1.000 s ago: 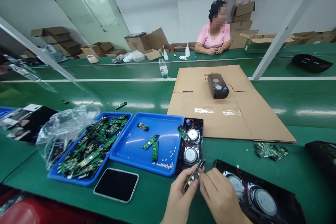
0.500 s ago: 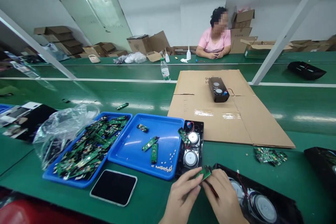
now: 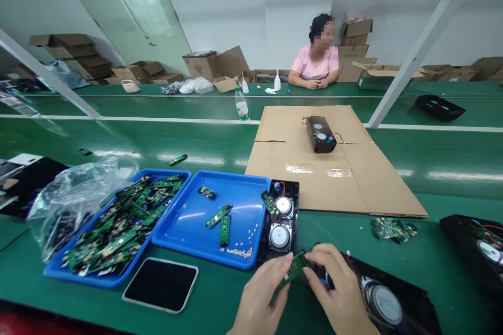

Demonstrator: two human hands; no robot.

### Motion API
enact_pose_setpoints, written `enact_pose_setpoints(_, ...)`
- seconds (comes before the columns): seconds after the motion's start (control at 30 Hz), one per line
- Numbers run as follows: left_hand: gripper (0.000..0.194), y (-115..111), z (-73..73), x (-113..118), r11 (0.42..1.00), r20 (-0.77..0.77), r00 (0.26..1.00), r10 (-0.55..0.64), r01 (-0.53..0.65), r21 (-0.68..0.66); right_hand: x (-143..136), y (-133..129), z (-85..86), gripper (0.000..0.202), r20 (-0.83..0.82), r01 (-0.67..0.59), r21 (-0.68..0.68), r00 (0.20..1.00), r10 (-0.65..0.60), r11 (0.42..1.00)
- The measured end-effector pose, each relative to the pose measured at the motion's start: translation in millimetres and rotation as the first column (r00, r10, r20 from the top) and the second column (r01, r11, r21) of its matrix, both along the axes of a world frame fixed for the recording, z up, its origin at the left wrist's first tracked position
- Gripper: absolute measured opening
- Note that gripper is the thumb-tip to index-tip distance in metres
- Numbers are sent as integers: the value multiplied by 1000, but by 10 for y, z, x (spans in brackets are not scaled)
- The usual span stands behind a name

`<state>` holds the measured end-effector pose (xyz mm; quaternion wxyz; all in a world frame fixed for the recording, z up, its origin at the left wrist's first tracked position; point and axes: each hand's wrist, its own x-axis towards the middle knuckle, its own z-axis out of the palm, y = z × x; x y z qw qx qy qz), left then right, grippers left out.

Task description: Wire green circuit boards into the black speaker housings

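Both my hands meet at the bottom centre over a small green circuit board (image 3: 295, 268). My left hand (image 3: 262, 293) pinches the board's lower end. My right hand (image 3: 338, 291) grips its upper right end, where red wires run. Under my right hand lies a black speaker panel (image 3: 387, 303) with a round speaker cone. Just beyond my hands stands a black speaker housing (image 3: 282, 222) with two round speakers and a green board in it.
A blue tray (image 3: 251, 248) holds three boards and small white parts. A second blue tray (image 3: 94, 278) is piled with boards beside a plastic bag (image 3: 74, 193). A phone (image 3: 160, 285) lies near the front. Cardboard sheet (image 3: 353, 178) carries another speaker housing (image 3: 320, 134). A person sits across the belt.
The board has tilted from upright and edge-on to lying flatter with its green face up. Both hands have shifted slightly down and right over the speaker panel. The camera view drifted.
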<state>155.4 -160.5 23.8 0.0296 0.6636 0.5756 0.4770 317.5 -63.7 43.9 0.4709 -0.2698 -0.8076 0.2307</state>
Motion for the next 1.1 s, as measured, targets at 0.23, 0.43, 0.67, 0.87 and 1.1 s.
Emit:
enact_pose_setpoints(0.23,74,7,-25,-42,991,-132,983,-131,125,-55,20,59,56,18,45,-145,-79,988,149,986)
enact_pose_setpoints(0.43,78,-40,-68,-71,967,-41,975,-218,210,-144,142,115,37,19,231,-283,-155,921,313,946)
enact_pose_setpoints(0.67,71,-90,-105,-41,939,28,986,-166,166,-300,430,170,66,14,428,-317,-131,836,342,939)
enact_pose_setpoints(0.87,40,-306,-203,-214,720,265,949,174,61,-691,1021,268,-384,33,406,194,-164,907,-113,967)
enact_pose_setpoints(1.1,47,-545,-202,-312,653,619,627,472,222,-724,928,86,-662,39,438,283,-89,872,-218,955)
